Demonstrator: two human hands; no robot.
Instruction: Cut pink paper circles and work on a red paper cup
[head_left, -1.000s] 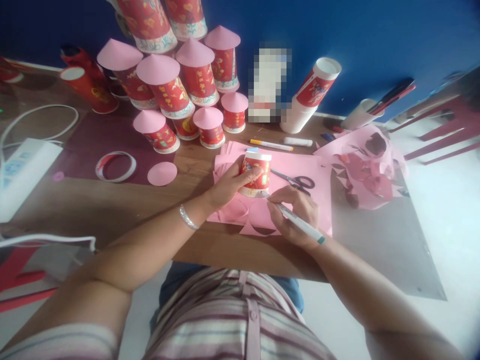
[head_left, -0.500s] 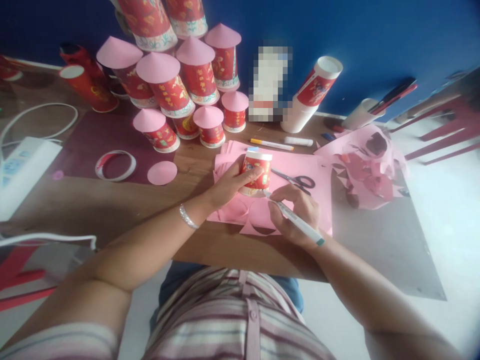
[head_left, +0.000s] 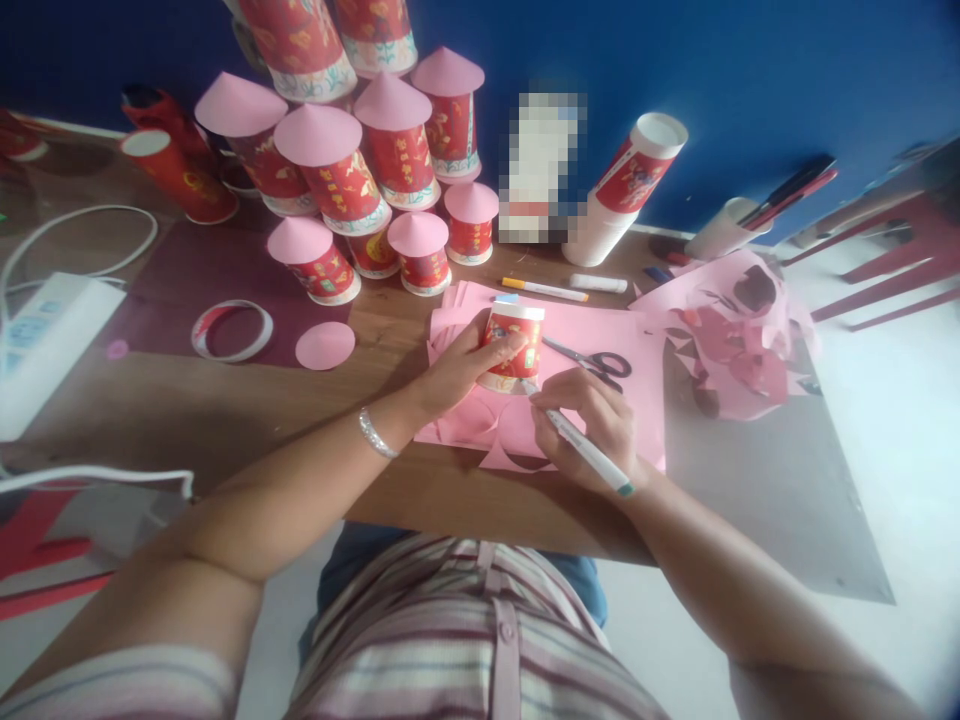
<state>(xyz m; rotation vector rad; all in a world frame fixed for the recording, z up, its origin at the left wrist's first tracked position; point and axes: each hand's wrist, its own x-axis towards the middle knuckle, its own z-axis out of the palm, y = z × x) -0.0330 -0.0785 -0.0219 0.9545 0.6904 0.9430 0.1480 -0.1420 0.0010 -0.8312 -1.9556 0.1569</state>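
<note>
My left hand [head_left: 469, 365] is wrapped round a red paper cup [head_left: 513, 345] with a white band along its lower edge, thumb across the front. In my right hand [head_left: 589, 425] is a white marker pen [head_left: 589, 450] with a green end, its tip at the cup's lower white band. Under both hands lie pink paper sheets [head_left: 637, 380], with round shapes cut from the near ones. Black-handled scissors [head_left: 604, 365] rest on the paper just behind my right hand.
Several red cups with pink paper cones [head_left: 319, 135] stand at the back left. A tape roll [head_left: 231, 332] and a pink paper disc [head_left: 325, 346] lie left. A yellow marker [head_left: 544, 290], stacked cups [head_left: 637, 175] and a pen cup [head_left: 727, 230] are behind; pink scraps [head_left: 739, 350] lie right.
My right hand and the marker's rear end have shifted slightly left, and the marker stands a little steeper. My left hand and the cup stay in place.
</note>
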